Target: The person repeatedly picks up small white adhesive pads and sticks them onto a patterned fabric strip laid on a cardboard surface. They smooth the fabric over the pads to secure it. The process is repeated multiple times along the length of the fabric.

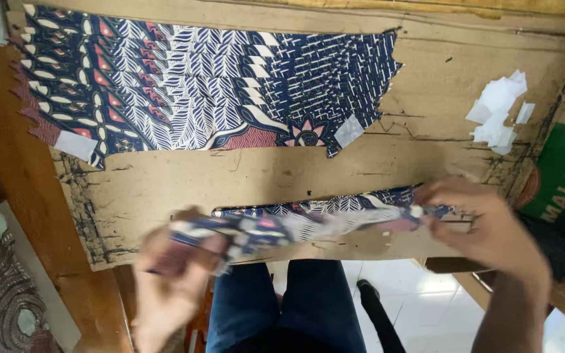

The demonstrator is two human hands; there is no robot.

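Holding a long folded strip of navy patterned cloth stretched between both hands, just above the near part of a worn cardboard sheet that serves as the counter. Judged step: working one strip, apparently folding or smoothing it, with the rest already laid out. Left hand is motion-blurred at the strip's left end, fingers wrapped around the cloth, palm turned up toward the camera. Right hand pinches the right end, fingers closed on the fabric tip, wrist bent inward, forearm coming up from the lower right. Strip lies roughly level, slightly raised toward the right. Farther up the cardboard, a fanned row of similar finished strips lies overlapping, well apart from the hands. A small heap of white paper scraps sits on the cardboard beyond the right hand. Next move, as a judgement, calls for even tension at both ends and keeping the fold edges aligned; blur hides the left grip's detail.
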